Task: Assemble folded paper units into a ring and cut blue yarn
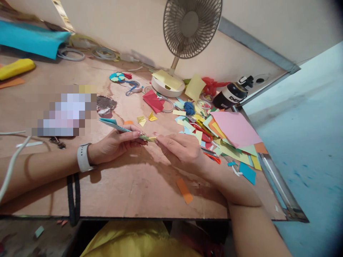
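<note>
Left hand, white band at the wrist, pinched on a folded paper strip, teal at the far end, yellow-green at the tip. Right hand pinched on that same tip, fingertips nearly meeting the left's. Strip held just above the desk, near the middle. Beyond: a fan, loose coloured paper scraps, a black bottle.

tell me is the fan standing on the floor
No, the fan stands on the wooden table, its white base beside the scattered coloured paper, behind both hands.
</note>
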A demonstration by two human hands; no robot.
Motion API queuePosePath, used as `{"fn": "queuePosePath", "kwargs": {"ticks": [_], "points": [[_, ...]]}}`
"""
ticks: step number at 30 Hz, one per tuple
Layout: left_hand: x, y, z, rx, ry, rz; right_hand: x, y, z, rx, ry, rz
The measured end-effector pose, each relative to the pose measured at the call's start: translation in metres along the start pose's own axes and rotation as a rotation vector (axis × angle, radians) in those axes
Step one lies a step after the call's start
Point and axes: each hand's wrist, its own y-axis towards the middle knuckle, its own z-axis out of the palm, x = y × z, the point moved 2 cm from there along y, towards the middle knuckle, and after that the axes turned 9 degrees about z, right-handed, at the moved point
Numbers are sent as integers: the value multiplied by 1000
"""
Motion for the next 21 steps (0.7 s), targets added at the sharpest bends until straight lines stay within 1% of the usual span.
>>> {"fn": "queuePosePath", "kwargs": {"ticks": [4,8,12,15,18,21], "points": [[0,0,0,2,15,-3,-3,2,-4,27,6,-29],[1,-1,-1,-7,9,-1,-3,2,-5,41,14,-28],[3,-2,-2,10,32,3,1,-2,2,1,31,9],[4,-3,-2,26,84,7,4,-7,11,3,48,33],[4,-4,-1,-10,119,2,3,-8,17,21,118,134],[3,-4,1,-42,127,-24,-3,-4,17,36,265,316]]}}
